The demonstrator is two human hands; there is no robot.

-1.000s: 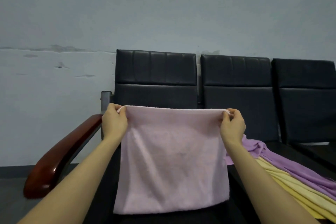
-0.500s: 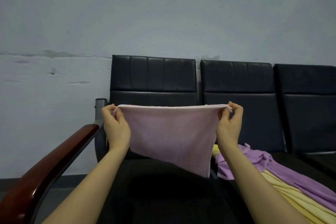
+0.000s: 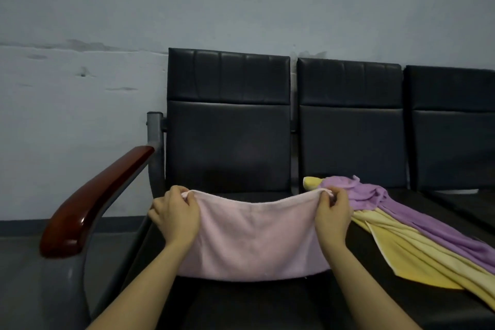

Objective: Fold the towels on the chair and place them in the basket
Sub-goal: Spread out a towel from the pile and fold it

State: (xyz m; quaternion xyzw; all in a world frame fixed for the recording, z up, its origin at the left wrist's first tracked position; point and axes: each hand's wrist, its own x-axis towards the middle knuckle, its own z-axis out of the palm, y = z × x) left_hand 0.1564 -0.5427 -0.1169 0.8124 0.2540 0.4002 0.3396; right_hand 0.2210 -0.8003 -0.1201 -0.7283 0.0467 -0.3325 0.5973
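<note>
Lowered since the earlier frame, the pink towel [image 3: 254, 238] is now down over the front seat [image 3: 241, 305] of the black chair row, where half a second ago it was held up at backrest height. Both hands have come down with it.

Nearest the camera, both forearms reach forward over the seat. The left hand [image 3: 175, 215] pinches the towel's upper left corner between thumb and curled fingers. The right hand [image 3: 333, 215] pinches the upper right corner in the same way. The top edge sags slightly between the two hands. The cloth appears doubled, and its lower edge lies across the seat cushion.

To the left, a red-brown wooden armrest [image 3: 93, 201] slopes toward the camera on a grey metal frame [image 3: 155, 147].

To the right, on the adjoining seat [image 3: 442, 203], a yellow towel [image 3: 407, 252] and a purple towel [image 3: 417, 217] lie unfolded in a loose heap. The purple one lies partly on top of the yellow one, and both trail toward the right edge of the view. The right hand is just beside this heap.

Farther back stand the black padded backrests [image 3: 229, 120]. Behind them is a pale grey wall [image 3: 241, 0] with scuff marks. A dark skirting strip [image 3: 26, 226] runs along its base at left.
</note>
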